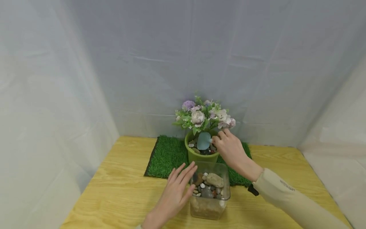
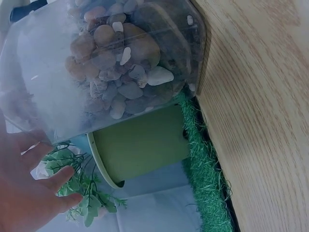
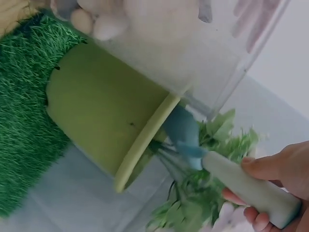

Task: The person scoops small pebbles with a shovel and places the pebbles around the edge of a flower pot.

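Note:
My right hand (image 1: 231,149) grips the pale handle of a small trowel (image 3: 241,186), fingers curled round it. The trowel's blue-grey blade (image 1: 204,141) is at the mouth of a green flowerpot (image 1: 201,158), above the pebbles inside. Artificial flowers (image 1: 197,117) in white, pink and purple rise from the pot. My left hand (image 1: 178,189) lies along the left side of a clear plastic container (image 1: 210,208), fingers extended near its rim. Pebbles and larger stones (image 2: 130,58) fill the container's lower part. It stands just in front of the pot.
A mat of artificial grass (image 1: 166,159) lies under the pot on a wooden table (image 1: 114,187). White sheeting (image 1: 160,63) hangs behind and at both sides. A small black object (image 1: 253,190) shows by the right sleeve.

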The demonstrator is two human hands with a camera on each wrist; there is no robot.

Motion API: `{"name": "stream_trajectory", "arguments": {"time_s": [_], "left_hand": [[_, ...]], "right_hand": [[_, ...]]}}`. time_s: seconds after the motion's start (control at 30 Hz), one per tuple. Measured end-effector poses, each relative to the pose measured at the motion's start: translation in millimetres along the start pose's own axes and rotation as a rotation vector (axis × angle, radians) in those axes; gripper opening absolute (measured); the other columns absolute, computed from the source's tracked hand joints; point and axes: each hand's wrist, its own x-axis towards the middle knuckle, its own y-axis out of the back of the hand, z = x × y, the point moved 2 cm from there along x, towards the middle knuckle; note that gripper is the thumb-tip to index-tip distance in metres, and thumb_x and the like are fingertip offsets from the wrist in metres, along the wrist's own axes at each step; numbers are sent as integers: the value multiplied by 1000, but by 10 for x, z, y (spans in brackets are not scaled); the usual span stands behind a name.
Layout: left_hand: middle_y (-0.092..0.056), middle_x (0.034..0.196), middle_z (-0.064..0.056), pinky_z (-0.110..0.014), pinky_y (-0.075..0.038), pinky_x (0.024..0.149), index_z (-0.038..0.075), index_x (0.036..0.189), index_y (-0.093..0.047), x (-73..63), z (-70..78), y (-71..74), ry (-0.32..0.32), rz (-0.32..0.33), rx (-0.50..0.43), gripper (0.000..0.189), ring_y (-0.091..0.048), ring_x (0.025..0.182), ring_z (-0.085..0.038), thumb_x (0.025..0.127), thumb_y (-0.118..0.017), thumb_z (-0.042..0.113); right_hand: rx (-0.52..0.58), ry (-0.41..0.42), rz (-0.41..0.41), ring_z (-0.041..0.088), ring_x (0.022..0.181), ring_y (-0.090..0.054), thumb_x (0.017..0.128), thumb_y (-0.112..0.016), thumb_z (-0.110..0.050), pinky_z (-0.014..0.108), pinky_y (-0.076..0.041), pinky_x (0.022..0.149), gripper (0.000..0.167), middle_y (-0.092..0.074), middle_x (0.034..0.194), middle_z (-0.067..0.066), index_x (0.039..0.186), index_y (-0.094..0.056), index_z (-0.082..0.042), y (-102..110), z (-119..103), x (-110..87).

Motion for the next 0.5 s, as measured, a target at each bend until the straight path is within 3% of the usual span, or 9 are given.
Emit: {"name": "stream_trajectory", "arguments": {"time_s": [0.13,0.3,0.4,0.5], "left_hand": [[-32,165,4,-66,-24,116,19,158,-39,11,16,7,6,-14,-14,55,-31,150,-31,104,-53,25],[-30,166,5,-66,-24,116,18,157,-39,14,2,16,5,-8,-21,55,-31,150,-32,104,-53,24],[-31,165,3,-66,-24,116,18,157,-39,7,-6,15,1,-5,-17,55,-31,150,-31,104,-53,24],[-32,165,2,-66,-24,116,17,157,-40,8,-4,15,-3,-2,-15,55,-31,150,-30,104,-53,24]], "right_hand": [[175,-126,29,26,78,-59,87,-79,-11,34,-53,65,13,-68,83,11,97,-78,-2,61,188,-206],[430,-387,45,27,77,-61,88,-78,-7,40,-50,62,13,-72,86,11,100,-80,-4,74,401,-546],[590,-547,27,17,60,-54,90,-76,-9,33,-44,54,15,-73,88,13,104,-80,-6,49,444,-755],[711,-656,38,5,47,-36,93,-74,-10,25,-35,44,16,-74,88,14,107,-80,-7,2,443,-922]]}}
